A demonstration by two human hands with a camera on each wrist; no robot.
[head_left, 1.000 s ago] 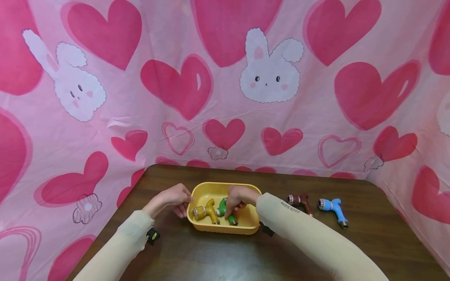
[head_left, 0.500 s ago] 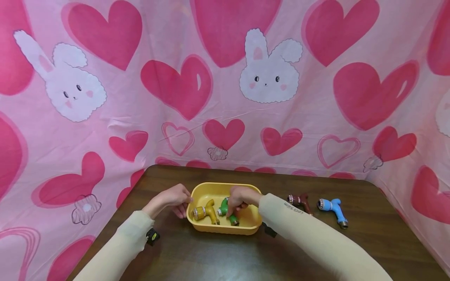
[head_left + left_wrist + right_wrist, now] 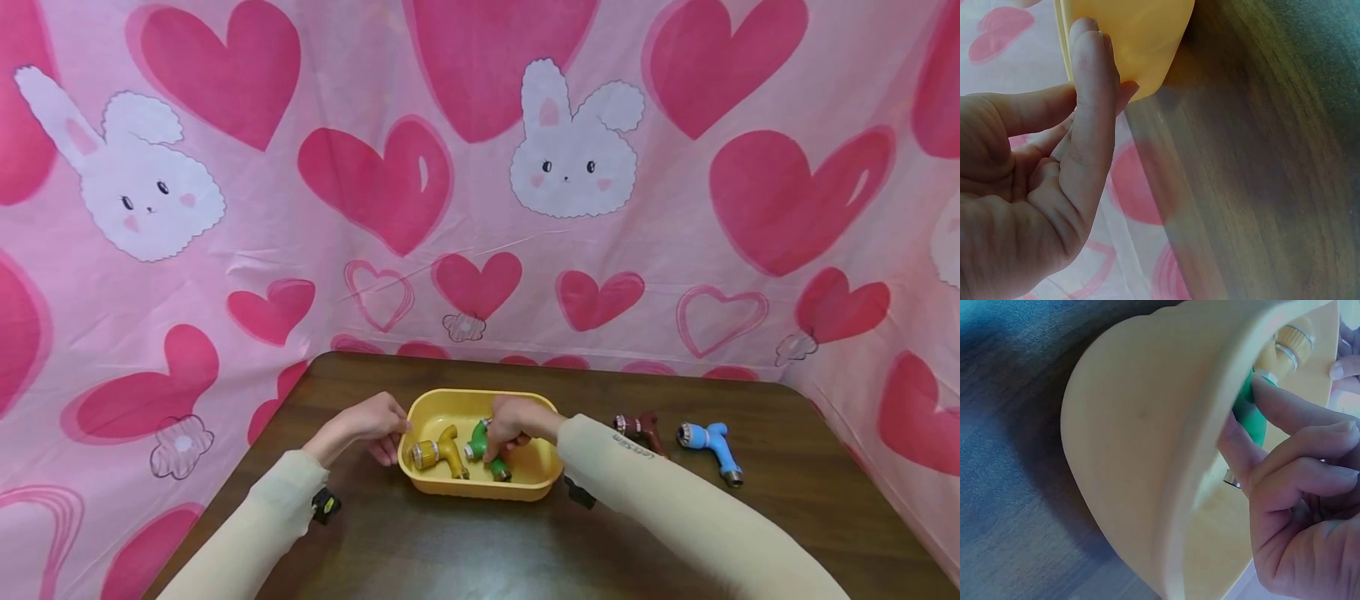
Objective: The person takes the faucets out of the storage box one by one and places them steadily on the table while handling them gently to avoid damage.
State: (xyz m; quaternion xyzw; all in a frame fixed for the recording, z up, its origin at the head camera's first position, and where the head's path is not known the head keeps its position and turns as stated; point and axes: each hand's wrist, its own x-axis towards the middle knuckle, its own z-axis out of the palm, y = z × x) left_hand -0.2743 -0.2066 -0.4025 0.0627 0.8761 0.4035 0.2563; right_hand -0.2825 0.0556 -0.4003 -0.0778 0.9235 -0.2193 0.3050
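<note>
A yellow basin (image 3: 480, 492) stands on the table. My left hand (image 3: 378, 425) pinches its left rim; in the left wrist view the thumb and fingers of that hand (image 3: 1054, 156) meet at the basin wall (image 3: 1141, 37). Inside the basin, my right hand (image 3: 513, 425) has thumb and index finger on the green toy piece (image 3: 499, 470), partly hiding it. From the right wrist the green piece (image 3: 1252, 415) shows between thumb and index of the hand (image 3: 1310, 487), the other fingers curled. A mustard-yellow piece (image 3: 448, 454) lies to its left in the basin.
Right of the basin on the table (image 3: 420, 550) lie a dark red piece (image 3: 647, 429), partly behind the right sleeve (image 3: 660, 483), and a light blue piece (image 3: 716, 446). A pink curtain with hearts (image 3: 480, 283) hangs behind.
The green piece and my right hand have shifted very slightly to the right within the basin. My left hand stays on the rim.
</note>
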